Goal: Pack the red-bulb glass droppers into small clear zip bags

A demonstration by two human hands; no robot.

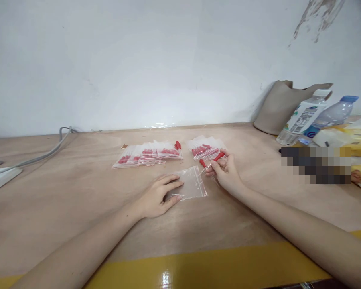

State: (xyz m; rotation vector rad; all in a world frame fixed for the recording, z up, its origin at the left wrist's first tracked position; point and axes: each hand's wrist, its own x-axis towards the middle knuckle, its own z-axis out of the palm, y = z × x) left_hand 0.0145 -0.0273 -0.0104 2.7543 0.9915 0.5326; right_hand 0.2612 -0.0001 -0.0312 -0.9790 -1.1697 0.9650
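A clear zip-lock bag (192, 184) lies flat on the table, its zip edge facing right. My left hand (162, 196) rests on the bag's left part with fingers spread. Between the fingertips of my right hand (227, 172) is a dropper (219, 156) with a red bulb, its thin clear tube pointing down-left at the bag's zip edge. A second red-bulbed dropper (202, 163) is just left of these fingers; I cannot tell whether the hand also touches it. Two more red bulbs of loose droppers (177, 145) show behind the bag.
Overlapping filled bags (147, 154) with red bulbs lie behind my left hand, and another group (203, 147) lies behind my right. Two plastic bottles (303, 116), a grey-brown container (276, 108) and yellow packaging (337, 138) stand at the right. A grey cable (45, 155) runs along the left.
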